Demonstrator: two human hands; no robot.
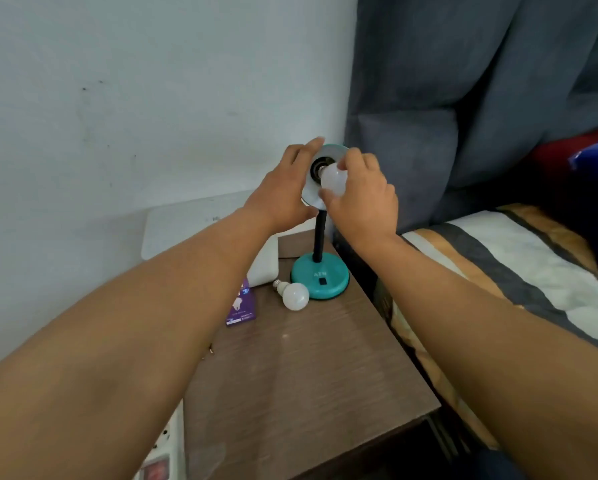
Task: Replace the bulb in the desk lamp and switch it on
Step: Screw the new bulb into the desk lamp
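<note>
Head view: both hands up at centre frame. The left hand (283, 192) is clamped on the rim of the shade (313, 197), steadying it. The right hand (361, 199) is closed round a white bulb (332, 180), its base at the socket (317, 168). Below, the lamp's black neck (320, 237) runs down to a teal base (320, 277) on the brown worktop (308, 368). A second bulb (294, 295) lies against that base, a purple box (241, 303) left of it. Bed (519, 271) at right.
</note>
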